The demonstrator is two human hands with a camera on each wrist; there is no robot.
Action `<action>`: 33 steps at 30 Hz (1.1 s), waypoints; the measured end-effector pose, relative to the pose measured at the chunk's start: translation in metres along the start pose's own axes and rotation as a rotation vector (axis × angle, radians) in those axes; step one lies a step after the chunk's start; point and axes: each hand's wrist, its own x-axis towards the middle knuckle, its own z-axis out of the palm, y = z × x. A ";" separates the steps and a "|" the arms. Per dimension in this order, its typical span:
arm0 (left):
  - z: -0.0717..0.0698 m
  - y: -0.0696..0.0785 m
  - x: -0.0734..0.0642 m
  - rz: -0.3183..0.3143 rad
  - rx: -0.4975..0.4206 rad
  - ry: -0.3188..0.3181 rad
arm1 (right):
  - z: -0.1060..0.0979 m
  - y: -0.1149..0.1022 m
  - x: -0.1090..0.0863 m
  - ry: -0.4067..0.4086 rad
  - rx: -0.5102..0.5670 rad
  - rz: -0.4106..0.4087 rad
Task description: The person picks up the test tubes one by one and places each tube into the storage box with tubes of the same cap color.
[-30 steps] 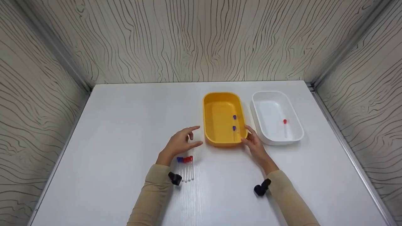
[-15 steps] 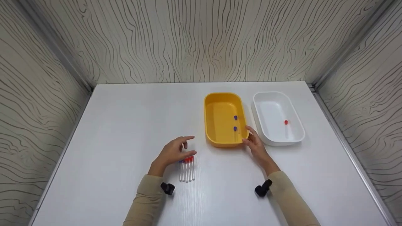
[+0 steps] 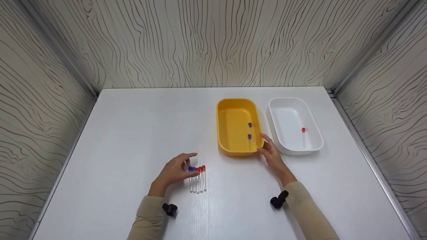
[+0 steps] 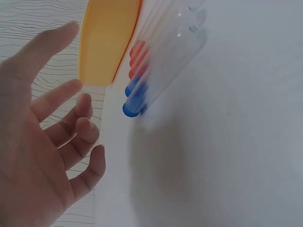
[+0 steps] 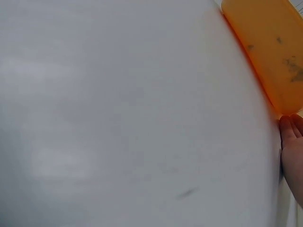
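A row of several clear test tubes (image 3: 197, 184) lies on the table, with blue caps (image 4: 135, 101) at the left end and red caps (image 4: 138, 56) at the right. My left hand (image 3: 174, 170) hovers right at the capped ends, thumb and index finger spread apart, nothing between them; its thumb overlaps the caps in the head view. My right hand (image 3: 273, 158) holds the near right corner of the yellow tray (image 3: 233, 133), thumb on the front and fingers along the side. Two blue-capped tubes (image 3: 249, 137) lie inside that tray.
To the right of the yellow tray stands a white tray (image 3: 277, 133) with one red-capped tube (image 3: 303, 130) in it. Wood-patterned walls (image 3: 213, 43) enclose the white table (image 3: 133, 126) at the back and both sides.
My left hand has drawn back from beside the yellow tray, down and leftward to the tube row. My right hand keeps its place at the tray's corner.
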 end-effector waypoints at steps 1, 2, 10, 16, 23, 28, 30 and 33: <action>0.000 -0.001 -0.002 0.001 0.007 0.003 | 0.000 0.000 0.000 0.001 -0.001 -0.001; 0.000 -0.003 -0.004 0.007 0.014 0.007 | 0.000 0.001 0.000 0.005 0.001 0.001; 0.001 -0.015 -0.020 0.017 0.078 0.009 | 0.000 0.002 0.001 0.012 -0.001 0.007; 0.002 -0.018 -0.030 -0.015 0.107 -0.019 | 0.000 0.002 0.000 0.011 -0.020 -0.001; 0.006 -0.019 -0.035 -0.004 0.144 -0.009 | 0.000 0.001 0.001 0.014 -0.016 0.001; 0.009 -0.020 -0.034 -0.001 0.197 -0.003 | 0.000 0.002 0.001 0.019 -0.019 -0.016; 0.010 -0.020 -0.034 0.000 0.220 -0.004 | 0.000 0.002 0.002 0.018 -0.015 -0.019; 0.011 -0.019 -0.033 -0.007 0.242 -0.005 | -0.001 0.003 0.002 0.013 -0.009 -0.018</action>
